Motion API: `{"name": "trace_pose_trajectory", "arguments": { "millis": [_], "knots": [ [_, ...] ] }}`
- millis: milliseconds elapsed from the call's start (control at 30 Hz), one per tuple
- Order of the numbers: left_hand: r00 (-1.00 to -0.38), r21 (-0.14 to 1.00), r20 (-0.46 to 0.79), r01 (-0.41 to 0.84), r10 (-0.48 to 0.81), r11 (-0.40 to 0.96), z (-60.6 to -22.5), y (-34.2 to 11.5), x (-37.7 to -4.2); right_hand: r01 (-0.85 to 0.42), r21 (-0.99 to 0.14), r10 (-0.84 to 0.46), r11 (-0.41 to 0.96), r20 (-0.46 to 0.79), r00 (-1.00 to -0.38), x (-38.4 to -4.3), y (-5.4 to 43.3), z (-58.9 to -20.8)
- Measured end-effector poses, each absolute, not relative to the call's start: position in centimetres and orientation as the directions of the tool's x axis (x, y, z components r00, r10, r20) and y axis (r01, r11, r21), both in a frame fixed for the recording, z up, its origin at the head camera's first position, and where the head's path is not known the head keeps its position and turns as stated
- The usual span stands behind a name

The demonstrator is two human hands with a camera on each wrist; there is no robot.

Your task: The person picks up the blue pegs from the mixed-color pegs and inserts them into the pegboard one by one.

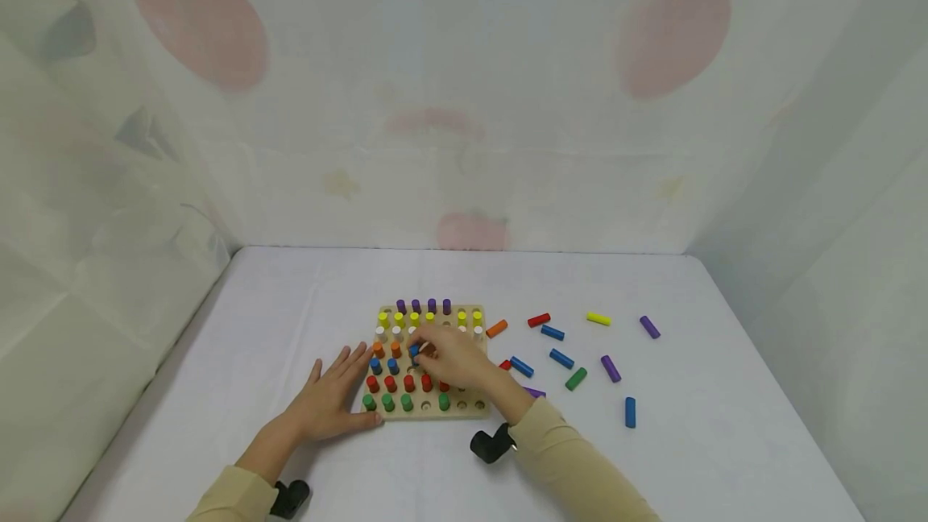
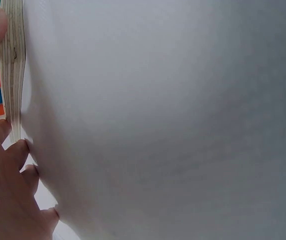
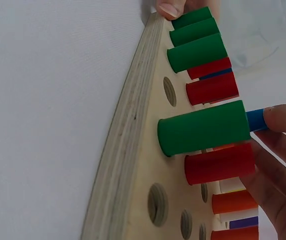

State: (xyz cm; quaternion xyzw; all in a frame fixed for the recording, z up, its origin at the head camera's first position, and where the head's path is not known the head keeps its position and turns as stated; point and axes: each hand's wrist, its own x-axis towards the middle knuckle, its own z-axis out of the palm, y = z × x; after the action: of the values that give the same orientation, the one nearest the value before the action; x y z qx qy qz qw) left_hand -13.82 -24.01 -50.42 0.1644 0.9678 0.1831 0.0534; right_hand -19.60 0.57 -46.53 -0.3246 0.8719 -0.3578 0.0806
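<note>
Soft, even light fills the head view; its source cannot be told. The counter point(image 1: 406, 470) looks bright, the curtain point(image 1: 464, 47) milky, its prints point(image 1: 206, 26) hazy and low in contrast, with grey shading down the right side. In the left wrist view the counter is dimmer, bluish grey and nearly textureless, darkening towards the upper right; a blurry shadow runs beside the board point(image 3: 128, 120), whose edge looks bowed. The right wrist view renders the near pegs point(image 3: 205, 129) fairly crisp, the curtain behind pale and out of focus.
</note>
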Motion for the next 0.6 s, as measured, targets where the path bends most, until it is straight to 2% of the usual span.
{"name": "trace_pose_trajectory", "arguments": {
  "millis": [167,600],
  "knots": [
    [-0.941,0.372,-0.047,0.295,0.335,0.88,-50.34,-23.97,-13.82,-0.489,-0.68,-0.625,0.547,0.057,-0.778,-19.69,0.2,-47.14],
    [-0.943,0.376,-0.047,0.288,0.329,0.881,-50.51,-24.0,-13.85,-0.499,-0.665,-0.629,0.555,0.057,-0.776,-19.51,-0.38,-47.51]
  ]
}}
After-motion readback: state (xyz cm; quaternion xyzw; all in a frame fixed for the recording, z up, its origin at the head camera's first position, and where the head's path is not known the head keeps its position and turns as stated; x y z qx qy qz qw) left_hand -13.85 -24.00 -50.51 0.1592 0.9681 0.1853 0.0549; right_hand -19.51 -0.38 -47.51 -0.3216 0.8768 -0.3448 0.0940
